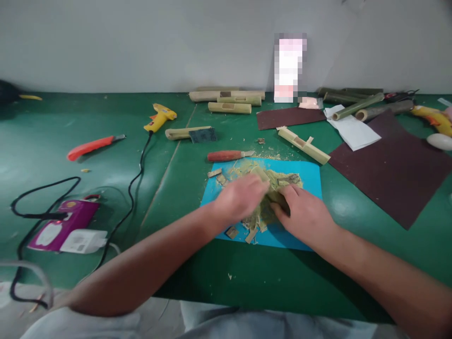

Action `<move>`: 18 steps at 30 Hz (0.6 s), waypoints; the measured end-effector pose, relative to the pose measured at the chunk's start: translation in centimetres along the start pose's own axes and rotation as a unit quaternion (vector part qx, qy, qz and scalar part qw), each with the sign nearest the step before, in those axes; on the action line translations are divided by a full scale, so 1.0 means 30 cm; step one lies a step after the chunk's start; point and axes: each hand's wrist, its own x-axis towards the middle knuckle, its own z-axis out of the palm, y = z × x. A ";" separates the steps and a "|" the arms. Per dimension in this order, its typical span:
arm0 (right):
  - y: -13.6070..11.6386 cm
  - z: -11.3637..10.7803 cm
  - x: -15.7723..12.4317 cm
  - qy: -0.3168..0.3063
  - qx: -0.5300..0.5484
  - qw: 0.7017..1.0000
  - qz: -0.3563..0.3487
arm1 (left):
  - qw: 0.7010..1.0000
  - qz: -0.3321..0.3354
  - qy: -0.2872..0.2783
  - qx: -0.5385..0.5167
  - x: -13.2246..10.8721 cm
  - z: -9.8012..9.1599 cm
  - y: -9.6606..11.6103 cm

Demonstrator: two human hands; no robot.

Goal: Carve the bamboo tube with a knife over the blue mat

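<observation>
My left hand (242,197) is closed and slightly blurred over the middle of a blue sheet (300,235); what its fingers hold is hidden. Close against it, my right hand (307,209) has its fingers round a greenish bamboo piece (276,197), mostly covered by the hands. A pale bamboo end (260,174) sticks up beside the left fingers. Beneath and around both hands lie shavings, yellowish dust and small bamboo chips (232,232). Just beyond the sheet's far edge rests a carving knife (226,156) with a red wooden handle.
At left are a yellow glue gun (160,117), a red utility knife (93,147) and a purple power strip (67,223) with cables. Cut bamboo tubes (229,108) lie at the back. Dark brown sandpaper (395,169) covers the right side. A lit phone (290,66) leans on the wall.
</observation>
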 end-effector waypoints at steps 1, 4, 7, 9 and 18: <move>0.000 0.000 0.000 -0.002 0.002 1.000 0.002 | 1.000 0.013 -0.016 -0.004 0.001 -0.001 0.001; 0.000 0.000 0.001 0.002 0.010 1.000 -0.001 | 1.000 -0.025 0.013 0.007 0.006 -0.007 -0.002; 0.001 0.001 0.002 -0.001 0.016 1.000 -0.006 | 0.999 -0.035 0.020 0.009 0.007 -0.013 0.001; 0.003 0.003 0.002 -0.004 0.019 1.000 -0.004 | 1.000 0.014 -0.023 -0.009 0.007 -0.013 0.008; 0.004 0.009 0.001 -0.012 0.033 0.999 -0.001 | 0.999 0.020 -0.042 -0.028 0.003 -0.003 0.012</move>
